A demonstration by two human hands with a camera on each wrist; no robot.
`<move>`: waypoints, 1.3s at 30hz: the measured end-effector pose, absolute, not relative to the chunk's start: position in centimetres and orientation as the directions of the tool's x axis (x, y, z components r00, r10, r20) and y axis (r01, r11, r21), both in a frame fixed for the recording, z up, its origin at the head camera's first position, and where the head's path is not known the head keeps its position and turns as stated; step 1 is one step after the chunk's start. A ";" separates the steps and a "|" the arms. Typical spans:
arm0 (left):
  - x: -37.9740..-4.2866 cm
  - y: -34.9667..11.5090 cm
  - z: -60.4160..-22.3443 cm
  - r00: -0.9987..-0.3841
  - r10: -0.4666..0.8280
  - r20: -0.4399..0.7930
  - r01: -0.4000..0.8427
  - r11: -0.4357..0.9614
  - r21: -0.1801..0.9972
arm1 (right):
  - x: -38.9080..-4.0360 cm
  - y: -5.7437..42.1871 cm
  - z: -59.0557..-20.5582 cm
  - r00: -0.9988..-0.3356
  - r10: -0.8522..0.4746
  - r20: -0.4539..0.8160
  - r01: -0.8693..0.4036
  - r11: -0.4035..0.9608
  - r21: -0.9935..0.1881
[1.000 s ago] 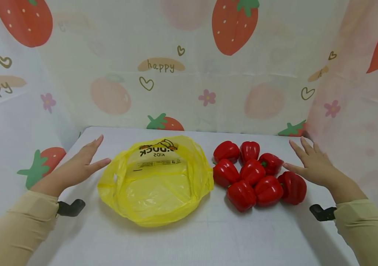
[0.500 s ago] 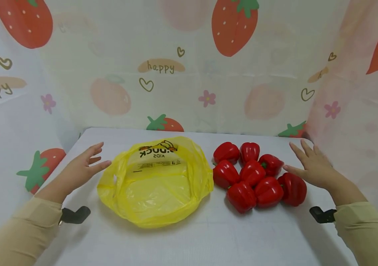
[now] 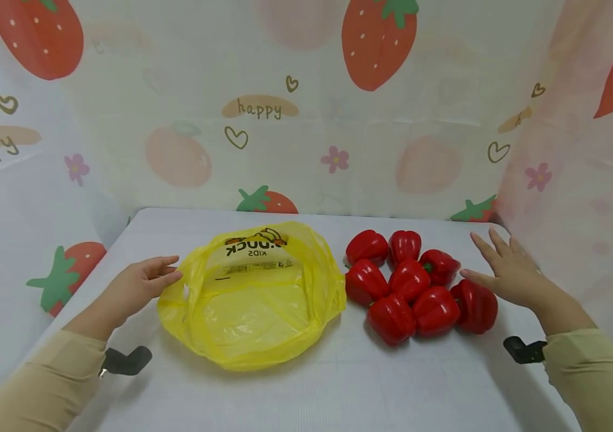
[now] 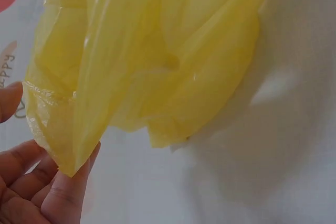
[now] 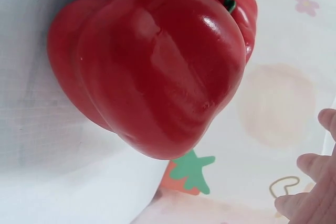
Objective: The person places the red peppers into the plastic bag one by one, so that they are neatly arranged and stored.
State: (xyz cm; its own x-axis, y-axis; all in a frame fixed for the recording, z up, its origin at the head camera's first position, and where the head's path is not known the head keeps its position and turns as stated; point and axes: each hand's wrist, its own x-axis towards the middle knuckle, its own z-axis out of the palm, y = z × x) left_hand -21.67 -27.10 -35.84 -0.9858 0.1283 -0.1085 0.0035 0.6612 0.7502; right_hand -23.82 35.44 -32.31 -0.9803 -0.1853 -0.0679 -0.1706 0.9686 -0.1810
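Note:
A yellow plastic bag (image 3: 255,315) lies on the table with its mouth spread wide. My left hand (image 3: 134,288) is at the bag's left edge, fingers loosely bent. In the left wrist view, the thumb (image 4: 8,100) stands apart from the fingers (image 4: 65,198), and the bag's corner (image 4: 63,145) overlaps the fingers; whether they touch cannot be told. To the right, several red bell peppers (image 3: 409,280) sit in a cluster. My right hand (image 3: 517,273) hovers by the rightmost bell pepper (image 3: 475,306), its fingers spread and holding nothing. That pepper fills much of the right wrist view.
A white table (image 3: 333,393) carries the bag and peppers. Printed strawberry cloth (image 3: 306,138) walls the back and both sides. A dark mount (image 3: 127,360) juts from the left sleeve and another mount (image 3: 525,350) from the right one.
My left hand has moved down and right to the bag's left edge, its fingers bending inward. The right hand has barely shifted; the bag and bell peppers stay in place.

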 end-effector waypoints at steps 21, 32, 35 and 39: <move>-22.0 -26.7 -36.8 -0.983 0.115 -0.140 -0.032 0.652 0.758 | -24.1 35.6 -32.7 -0.980 -0.190 -0.064 -0.176 0.968 -0.179; -22.2 -26.4 -37.0 -0.982 0.063 -0.180 -0.096 0.648 0.755 | -24.0 35.7 -32.5 -0.980 -0.186 -0.072 -0.167 0.963 -0.213; -22.2 -26.3 -37.0 -0.979 0.050 -0.199 -0.122 0.637 0.761 | -23.9 36.0 -32.4 -0.978 -0.194 -0.076 -0.173 0.959 -0.225; -22.2 -26.2 -37.1 -0.978 0.042 -0.205 -0.134 0.628 0.767 | -23.9 36.1 -32.4 -0.976 -0.201 -0.081 -0.174 0.951 -0.257</move>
